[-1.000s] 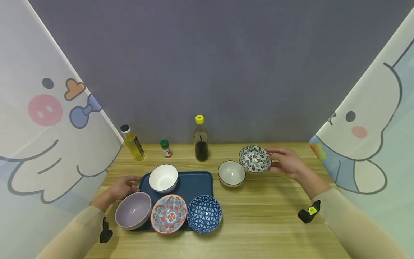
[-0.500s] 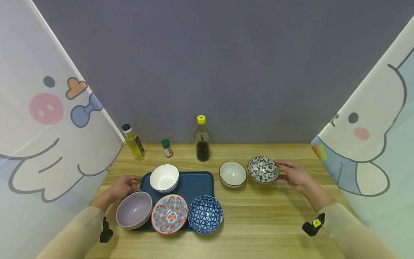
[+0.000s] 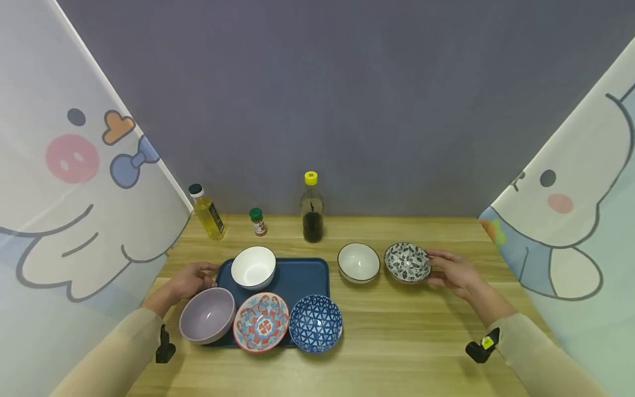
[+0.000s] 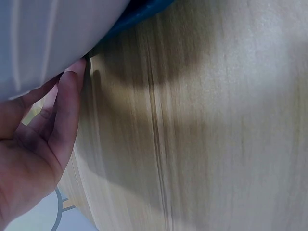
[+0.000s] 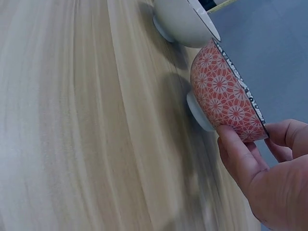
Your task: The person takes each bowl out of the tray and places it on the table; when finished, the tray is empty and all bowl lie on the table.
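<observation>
My right hand (image 3: 452, 272) pinches the right rim of a bowl (image 3: 407, 262) with a black-and-white leaf pattern inside. In the right wrist view the outside of this bowl (image 5: 222, 94) is red with white flowers; it is low over the table or resting on it, I cannot tell which. Just left of it, a plain white bowl (image 3: 358, 263) with a dark rim stands on the table. My left hand (image 3: 190, 280) holds the left edge of a dark blue tray (image 3: 302, 275), beside a purple bowl (image 3: 207, 315). The purple bowl partly hides the left fingertips (image 4: 77, 70).
On the tray are a white bowl (image 3: 253, 267), a red-and-blue patterned bowl (image 3: 261, 322) and a blue triangle-patterned bowl (image 3: 316, 323). Along the back stand an oil bottle (image 3: 209, 218), a green-capped spice jar (image 3: 258, 222) and a yellow-capped dark sauce bottle (image 3: 312, 215). Fabric walls enclose the table.
My right hand has brought the leaf-patterned bowl down and slightly right, from partly over the plain white bowl to beside it. The left hand keeps its place at the tray.
</observation>
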Action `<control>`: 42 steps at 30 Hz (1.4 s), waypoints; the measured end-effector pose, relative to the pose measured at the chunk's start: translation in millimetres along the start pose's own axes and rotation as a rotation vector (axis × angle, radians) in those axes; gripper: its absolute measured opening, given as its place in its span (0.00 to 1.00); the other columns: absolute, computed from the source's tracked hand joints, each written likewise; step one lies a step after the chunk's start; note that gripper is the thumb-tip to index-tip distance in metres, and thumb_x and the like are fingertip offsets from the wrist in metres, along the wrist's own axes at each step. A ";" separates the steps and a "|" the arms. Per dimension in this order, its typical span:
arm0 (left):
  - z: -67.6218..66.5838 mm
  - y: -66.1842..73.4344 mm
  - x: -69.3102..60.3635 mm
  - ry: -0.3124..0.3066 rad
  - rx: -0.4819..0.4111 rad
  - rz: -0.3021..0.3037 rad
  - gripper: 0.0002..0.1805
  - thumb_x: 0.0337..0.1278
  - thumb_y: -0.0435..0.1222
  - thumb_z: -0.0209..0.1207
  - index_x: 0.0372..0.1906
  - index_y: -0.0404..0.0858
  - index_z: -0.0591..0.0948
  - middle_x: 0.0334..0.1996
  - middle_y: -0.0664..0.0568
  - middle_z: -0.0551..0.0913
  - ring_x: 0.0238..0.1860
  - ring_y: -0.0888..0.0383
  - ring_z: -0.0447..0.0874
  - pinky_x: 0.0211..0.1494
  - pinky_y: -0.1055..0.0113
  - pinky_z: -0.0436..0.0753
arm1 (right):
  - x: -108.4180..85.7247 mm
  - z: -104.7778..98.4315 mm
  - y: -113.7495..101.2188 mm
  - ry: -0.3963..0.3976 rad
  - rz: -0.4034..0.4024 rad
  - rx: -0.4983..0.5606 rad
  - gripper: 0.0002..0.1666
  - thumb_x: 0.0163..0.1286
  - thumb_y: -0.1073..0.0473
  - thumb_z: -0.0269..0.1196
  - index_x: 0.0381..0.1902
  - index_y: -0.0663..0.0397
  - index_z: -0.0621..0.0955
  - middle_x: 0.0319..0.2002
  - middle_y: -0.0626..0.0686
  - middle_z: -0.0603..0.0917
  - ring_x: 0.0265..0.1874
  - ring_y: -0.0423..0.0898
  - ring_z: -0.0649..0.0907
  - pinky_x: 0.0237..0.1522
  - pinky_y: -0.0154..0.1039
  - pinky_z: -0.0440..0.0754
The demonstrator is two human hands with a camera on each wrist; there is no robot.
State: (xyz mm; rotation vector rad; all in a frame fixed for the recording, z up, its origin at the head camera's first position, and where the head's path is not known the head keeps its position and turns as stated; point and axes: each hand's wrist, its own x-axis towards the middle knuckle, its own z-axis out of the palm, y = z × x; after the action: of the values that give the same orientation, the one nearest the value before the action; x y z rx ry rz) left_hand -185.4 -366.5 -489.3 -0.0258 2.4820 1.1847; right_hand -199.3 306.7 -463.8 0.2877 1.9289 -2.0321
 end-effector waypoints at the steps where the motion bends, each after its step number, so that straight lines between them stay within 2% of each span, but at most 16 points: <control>1: 0.1 0.4 0.5 -0.003 -0.003 0.002 0.29 0.61 0.21 0.58 0.68 0.22 0.70 0.34 0.44 0.86 0.31 0.55 0.82 0.33 0.62 0.81 | 0.2 -1.1 0.5 -0.004 0.001 0.004 0.22 0.75 0.68 0.57 0.63 0.51 0.82 0.59 0.63 0.71 0.39 0.52 0.89 0.45 0.42 0.88; 4: -0.1 1.8 1.7 -0.012 -0.006 0.009 0.30 0.60 0.21 0.57 0.68 0.21 0.69 0.34 0.44 0.86 0.31 0.55 0.81 0.32 0.62 0.80 | 0.5 -3.4 2.1 -0.008 0.007 0.026 0.20 0.75 0.68 0.58 0.58 0.47 0.84 0.55 0.59 0.74 0.39 0.51 0.89 0.46 0.43 0.88; 13: 0.4 3.3 1.1 -0.021 -0.037 -0.019 0.31 0.57 0.20 0.57 0.69 0.22 0.69 0.32 0.46 0.84 0.29 0.56 0.80 0.29 0.65 0.78 | 1.1 -6.9 11.1 -0.041 0.004 0.079 0.19 0.75 0.69 0.59 0.59 0.51 0.83 0.48 0.52 0.81 0.40 0.53 0.90 0.47 0.44 0.87; 17: -0.1 4.1 1.5 -0.019 -0.044 -0.024 0.31 0.58 0.20 0.58 0.68 0.21 0.69 0.32 0.45 0.84 0.29 0.56 0.80 0.29 0.64 0.79 | -0.1 -8.3 14.5 -0.041 0.004 0.097 0.18 0.76 0.68 0.59 0.60 0.49 0.83 0.47 0.48 0.83 0.42 0.51 0.90 0.48 0.44 0.87; 21: -0.1 4.6 1.6 -0.010 -0.046 -0.027 0.31 0.58 0.20 0.59 0.68 0.21 0.69 0.32 0.45 0.84 0.29 0.56 0.80 0.30 0.64 0.80 | -2.2 -9.6 16.1 -0.061 0.003 0.084 0.24 0.78 0.64 0.59 0.69 0.54 0.76 0.49 0.45 0.83 0.46 0.47 0.88 0.50 0.44 0.87; 24: 0.6 4.2 1.5 -0.002 -0.035 -0.021 0.30 0.59 0.21 0.59 0.68 0.21 0.69 0.31 0.46 0.84 0.30 0.57 0.81 0.31 0.64 0.80 | -3.3 -10.3 16.8 -0.078 0.003 0.064 0.31 0.79 0.62 0.58 0.76 0.59 0.68 0.51 0.45 0.82 0.48 0.46 0.88 0.52 0.43 0.86; 30: 2.5 0.1 0.1 0.012 -0.017 -0.026 0.30 0.60 0.21 0.57 0.69 0.22 0.70 0.31 0.46 0.83 0.30 0.56 0.80 0.30 0.64 0.80 | -4.0 -9.5 16.9 -0.121 -0.020 -0.002 0.40 0.79 0.65 0.56 0.80 0.69 0.52 0.58 0.52 0.79 0.51 0.44 0.86 0.56 0.44 0.84; 34: 2.4 -2.0 -0.2 0.009 -0.011 -0.017 0.30 0.61 0.22 0.58 0.69 0.23 0.70 0.31 0.46 0.84 0.31 0.55 0.81 0.30 0.63 0.80 | -3.2 -8.9 18.3 -0.138 -0.059 -0.068 0.44 0.77 0.66 0.59 0.80 0.72 0.49 0.67 0.66 0.73 0.53 0.41 0.85 0.58 0.42 0.83; 39: 1.9 -2.0 0.9 0.007 -0.008 -0.012 0.30 0.62 0.23 0.59 0.69 0.24 0.71 0.33 0.45 0.84 0.32 0.55 0.81 0.32 0.63 0.80 | -1.0 -7.6 21.7 -0.148 -0.082 -0.119 0.46 0.75 0.67 0.61 0.80 0.71 0.49 0.72 0.72 0.63 0.54 0.38 0.83 0.58 0.37 0.82; 42: 1.8 -1.8 1.5 0.002 -0.015 -0.011 0.30 0.62 0.22 0.58 0.70 0.23 0.70 0.33 0.45 0.84 0.32 0.55 0.81 0.32 0.63 0.80 | -0.2 -6.8 22.2 -0.153 -0.087 -0.128 0.47 0.75 0.66 0.61 0.80 0.70 0.48 0.72 0.72 0.63 0.54 0.37 0.83 0.57 0.36 0.82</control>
State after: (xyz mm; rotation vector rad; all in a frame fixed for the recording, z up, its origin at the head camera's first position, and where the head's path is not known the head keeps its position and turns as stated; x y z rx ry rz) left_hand -185.9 -366.0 -492.2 -0.0450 2.4709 1.1995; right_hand -191.5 312.7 -484.8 0.0178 1.9958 -1.9118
